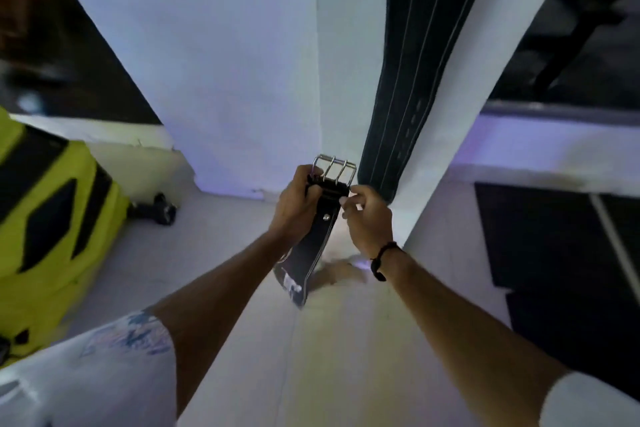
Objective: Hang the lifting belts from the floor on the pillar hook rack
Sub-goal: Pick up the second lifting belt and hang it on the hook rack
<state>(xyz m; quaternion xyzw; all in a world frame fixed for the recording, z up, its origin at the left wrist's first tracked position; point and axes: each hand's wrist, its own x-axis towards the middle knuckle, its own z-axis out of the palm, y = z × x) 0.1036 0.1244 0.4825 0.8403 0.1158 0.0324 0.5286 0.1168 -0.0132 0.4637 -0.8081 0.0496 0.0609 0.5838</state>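
Close in, from five and seven o'clock, two bare forearms reach up toward the middle of the view, and both hands meet on one black lifting belt (313,246). The left hand (294,204) is clenched around the strap just under the metal buckle (334,168), thumb side against the leather, carrying the belt's weight. The right hand (363,215), with a dark cord at its wrist, pinches the strap's other edge with its fingertips (346,201), seemingly to steady and aim the buckle. The buckle points up toward twelve o'clock, and I judge it is held that way because its frame is the part that will go over a hook. The tail of the strap hangs down toward six o'clock, clear of the floor.

Just beyond, at one o'clock, a second belt (415,73) already hangs flat against the white pillar (242,62), its lower end just beside the right hand. The hook rack itself is out of view above.

Farther off, at nine o'clock, a yellow-and-black machine (52,218) stands on the floor with a small dark dumbbell (156,208) beside it.

Counted: two belts, one in hand and one hung; one double-pronged buckle; two hands, both occupied.
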